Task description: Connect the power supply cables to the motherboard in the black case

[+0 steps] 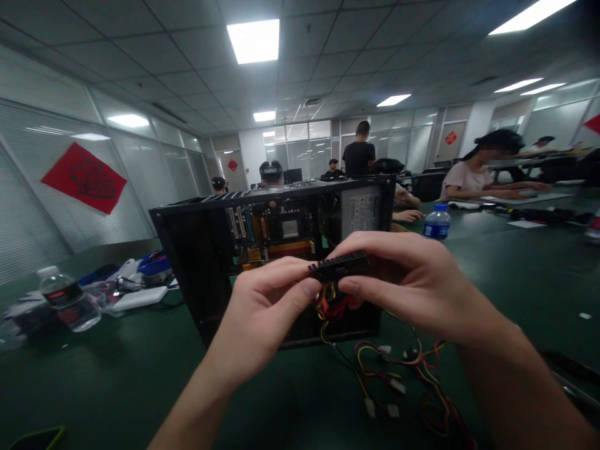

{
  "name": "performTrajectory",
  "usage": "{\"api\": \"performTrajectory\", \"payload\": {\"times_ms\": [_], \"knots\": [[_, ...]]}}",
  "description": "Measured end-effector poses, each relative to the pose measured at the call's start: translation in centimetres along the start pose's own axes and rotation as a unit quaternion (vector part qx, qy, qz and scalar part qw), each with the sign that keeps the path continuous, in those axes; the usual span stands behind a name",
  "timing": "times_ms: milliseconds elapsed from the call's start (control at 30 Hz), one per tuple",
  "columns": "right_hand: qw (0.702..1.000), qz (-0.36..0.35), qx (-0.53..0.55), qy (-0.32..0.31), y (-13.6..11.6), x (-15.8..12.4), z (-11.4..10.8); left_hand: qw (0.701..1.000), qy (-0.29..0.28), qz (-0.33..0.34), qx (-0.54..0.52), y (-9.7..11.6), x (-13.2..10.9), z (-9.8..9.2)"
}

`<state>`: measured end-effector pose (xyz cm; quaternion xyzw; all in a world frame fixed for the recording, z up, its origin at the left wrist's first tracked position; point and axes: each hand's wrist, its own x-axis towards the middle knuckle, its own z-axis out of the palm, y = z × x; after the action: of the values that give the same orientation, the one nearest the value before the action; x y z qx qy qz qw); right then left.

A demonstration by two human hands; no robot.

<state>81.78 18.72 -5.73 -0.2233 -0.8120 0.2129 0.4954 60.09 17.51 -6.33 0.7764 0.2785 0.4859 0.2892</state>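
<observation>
A long black multi-pin connector [338,267] is held up level in front of an open black computer case [182,262]. My left hand [267,312] pinches its left end between thumb and fingers. Its right end is gripped by my right hand [403,281], thumb below and fingers above. Red, yellow and black wires [330,306] hang from the connector. Behind my hands, the motherboard [272,231] and the power supply [362,212] show inside the case. Loose cables with white plugs [397,386] lie on the green table [290,400] at the case's foot.
A water bottle [70,299] and a white box [140,299] lie left of the case. Behind it on the right stands a blue-capped bottle [437,222], near a person's hand. Dark tools [574,369] lie at the right edge. Other people sit or stand further back.
</observation>
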Motion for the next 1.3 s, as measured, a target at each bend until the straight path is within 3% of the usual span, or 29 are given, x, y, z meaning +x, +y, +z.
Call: {"api": "performTrajectory", "payload": {"times_ms": [133, 533, 667, 800, 967, 1100, 1300], "knots": [[0.999, 0.021, 0.038, -0.014, 0.0, 0.0, -0.3, 0.999, -0.005, -0.018, -0.047, -0.4, 0.1, 0.1], [0.974, 0.08, 0.209, -0.025, 2.7, 1.0, 1.1, 0.997, -0.002, -0.039, -0.059, -2.3, 0.5, 0.4], [0.98, 0.08, 0.179, -0.029, 2.4, 0.9, 1.0, 0.997, 0.047, 0.045, 0.036, -1.8, 0.5, 0.8], [0.992, 0.088, 0.08, -0.041, 0.9, 0.2, 0.5, 0.979, 0.097, 0.134, 0.12, -1.4, 0.0, 1.8], [0.996, 0.073, -0.032, -0.043, -0.6, -0.9, 0.0, 0.952, 0.102, 0.229, 0.175, -1.0, -0.6, 2.5], [0.997, 0.041, -0.045, -0.055, -0.6, -0.9, -0.3, 0.919, 0.089, 0.29, 0.253, -1.0, -0.8, 1.9], [0.993, 0.052, -0.037, -0.097, 0.0, -0.6, -1.3, 0.909, 0.035, 0.305, 0.282, -0.6, -0.9, 1.3]]}}
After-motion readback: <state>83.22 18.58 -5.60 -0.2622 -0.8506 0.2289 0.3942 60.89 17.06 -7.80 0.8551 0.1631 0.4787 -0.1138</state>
